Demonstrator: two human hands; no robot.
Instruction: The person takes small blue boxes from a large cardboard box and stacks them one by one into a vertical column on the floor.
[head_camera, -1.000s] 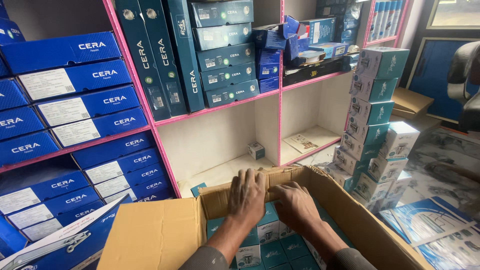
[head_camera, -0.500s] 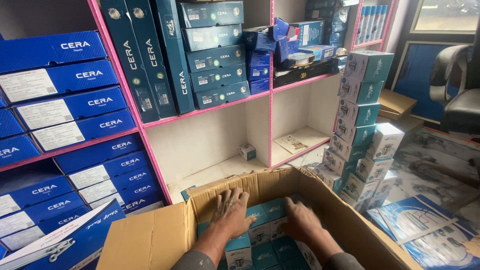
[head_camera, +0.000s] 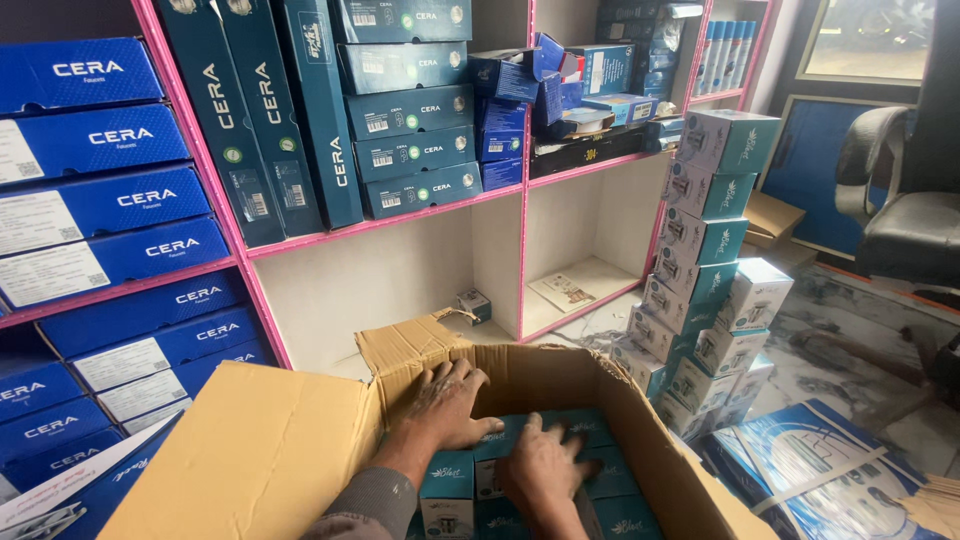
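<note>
Both my hands are down inside an open brown cardboard carton (head_camera: 620, 395) packed with several small teal and white boxes (head_camera: 447, 490). My left hand (head_camera: 445, 405) lies flat with fingers spread on the boxes near the carton's back wall. My right hand (head_camera: 545, 465) rests, fingers spread, on top of the boxes a little nearer to me. Neither hand grips a box. The carton's left flap (head_camera: 250, 450) lies folded outward.
Pink-edged shelves (head_camera: 400, 220) hold long blue boxes at the left and dark teal boxes in the middle. A small teal box (head_camera: 474, 305) sits alone in a lower bay. A tall stack of teal boxes (head_camera: 705, 250) stands right of the carton. A chair (head_camera: 900, 210) stands at far right.
My hands have shifted left and closer together inside the carton, and the camera has turned slightly so the shelves sit further right in view.
</note>
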